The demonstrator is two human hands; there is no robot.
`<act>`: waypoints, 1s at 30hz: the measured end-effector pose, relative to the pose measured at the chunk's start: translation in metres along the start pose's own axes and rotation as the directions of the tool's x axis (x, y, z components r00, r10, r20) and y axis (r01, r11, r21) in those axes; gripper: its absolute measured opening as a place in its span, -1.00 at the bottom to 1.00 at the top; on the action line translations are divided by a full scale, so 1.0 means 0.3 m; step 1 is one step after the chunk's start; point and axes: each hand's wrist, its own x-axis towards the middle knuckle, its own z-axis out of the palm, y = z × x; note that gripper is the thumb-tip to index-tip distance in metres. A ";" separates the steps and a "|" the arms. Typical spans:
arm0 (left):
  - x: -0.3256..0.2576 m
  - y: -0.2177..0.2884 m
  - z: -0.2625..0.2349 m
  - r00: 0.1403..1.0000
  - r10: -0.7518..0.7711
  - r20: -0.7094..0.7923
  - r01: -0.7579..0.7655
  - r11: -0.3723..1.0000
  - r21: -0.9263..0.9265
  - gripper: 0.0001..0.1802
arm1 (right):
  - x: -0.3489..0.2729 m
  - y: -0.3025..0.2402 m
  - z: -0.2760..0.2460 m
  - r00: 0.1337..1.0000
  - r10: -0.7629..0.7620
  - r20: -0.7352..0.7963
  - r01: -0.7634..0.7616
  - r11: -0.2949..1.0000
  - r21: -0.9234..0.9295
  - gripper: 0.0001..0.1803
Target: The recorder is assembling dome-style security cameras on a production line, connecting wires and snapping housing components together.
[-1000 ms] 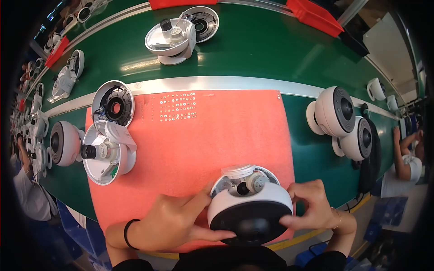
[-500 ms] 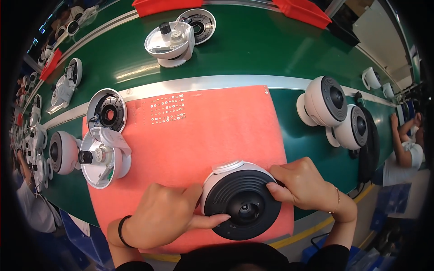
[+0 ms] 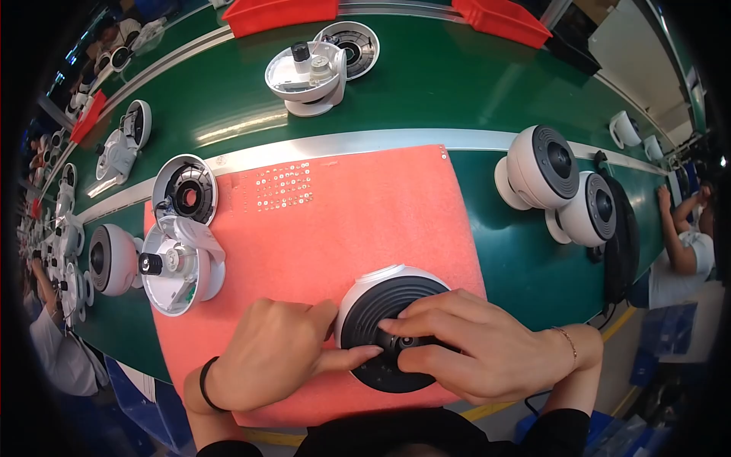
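A round white security camera [image 3: 365, 287] with a ringed black front faces up at the near edge of a coral-pink mat [image 3: 358, 202]. My left hand [image 3: 266, 358] grips its left side, the fingers behind the shell and the thumb on the black face. My right hand [image 3: 472, 346] reaches over the front from the right, its thumb and fingers closed around the lens hub in the middle and partly hiding it. On the mat's left side stands an opened camera [image 3: 183, 266], its inner lens showing; its black-lined cover [image 3: 185, 190] lies behind it.
Rows of small screws [image 3: 284, 186] lie on the mat. Assembled cameras [image 3: 542, 167] stand at right beside a black bag [image 3: 623, 221]; another camera [image 3: 112, 259] is at left. Behind runs a green conveyor belt [image 3: 426, 84] with opened units [image 3: 308, 76] and red trays [image 3: 282, 15]. Co-workers sit on both sides.
My right hand has left the camera's right rim and come onto the lens hub. My left hand keeps its hold. The opened units on the belt have shifted right.
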 end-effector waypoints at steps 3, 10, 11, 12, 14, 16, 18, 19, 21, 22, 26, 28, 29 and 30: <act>0.005 -0.008 0.006 0.999 0.038 -0.027 -0.037 0.999 0.037 -0.45 | 0.001 -0.034 -0.018 0.996 0.030 0.079 -0.032 0.999 0.025 -0.74; 0.043 -0.077 0.062 0.951 -0.032 0.306 0.212 0.789 -0.577 -0.36 | -0.086 0.058 0.028 0.733 0.656 0.179 -0.655 0.610 0.446 -0.26; 0.034 -0.057 0.077 0.950 -0.053 0.306 0.263 0.662 -0.702 -0.31 | -0.091 0.056 0.032 0.718 0.620 0.317 -0.662 0.468 0.585 -0.19; 0.022 -0.045 0.091 0.948 -0.072 0.311 0.303 0.512 -0.804 -0.23 | -0.091 0.048 0.032 0.720 0.621 0.310 -0.661 0.478 0.579 -0.19; 0.002 -0.043 0.110 0.983 -0.034 0.182 0.177 0.462 -0.869 -0.14 | -0.080 0.008 0.028 0.750 0.640 0.163 -0.557 0.479 0.679 -0.16; -0.005 -0.014 0.096 0.995 -0.059 -0.083 -0.041 0.517 -0.855 -0.08 | -0.043 -0.005 0.017 0.815 0.571 0.100 -0.517 0.638 0.571 -0.09; -0.004 -0.014 0.078 0.990 0.006 -0.144 -0.121 0.582 -0.804 -0.02 | -0.003 -0.005 0.031 0.893 0.373 -0.251 -0.307 0.914 0.266 -0.20; -0.004 -0.015 0.070 0.982 0.024 -0.188 -0.158 0.651 -0.742 -0.01 | 0.004 0.019 0.035 0.907 0.280 -0.315 -0.222 0.952 0.209 -0.19; 0.007 -0.031 0.058 0.969 0.051 -0.240 -0.201 0.724 -0.659 0.00 | 0.036 0.037 0.010 0.914 0.252 -0.318 -0.227 0.967 0.114 -0.18; 0.020 -0.063 0.070 0.965 0.025 -0.262 -0.207 0.686 -0.697 0.00 | 0.053 0.047 0.005 0.920 0.240 -0.310 -0.241 0.970 0.037 -0.17; 0.099 -0.167 0.033 0.944 -0.061 -0.323 -0.260 0.463 -0.847 -0.05 | 0.142 0.115 0.026 0.840 0.428 -0.333 -0.277 0.866 0.416 0.00; 0.128 -0.239 0.027 0.950 -0.064 -0.306 -0.299 0.106 -0.948 -0.10 | 0.153 0.140 0.031 0.887 0.275 -0.372 -0.171 0.942 0.290 0.11; 0.130 -0.251 0.050 0.905 -0.132 -0.404 -0.404 0.028 -0.915 -0.14 | 0.184 0.108 0.040 0.868 0.311 -0.388 -0.144 0.904 0.401 0.14; 0.137 -0.246 0.073 0.873 -0.281 -0.399 -0.443 -0.115 -0.889 -0.20 | 0.225 0.076 0.049 0.851 0.347 -0.395 -0.112 0.854 0.507 0.16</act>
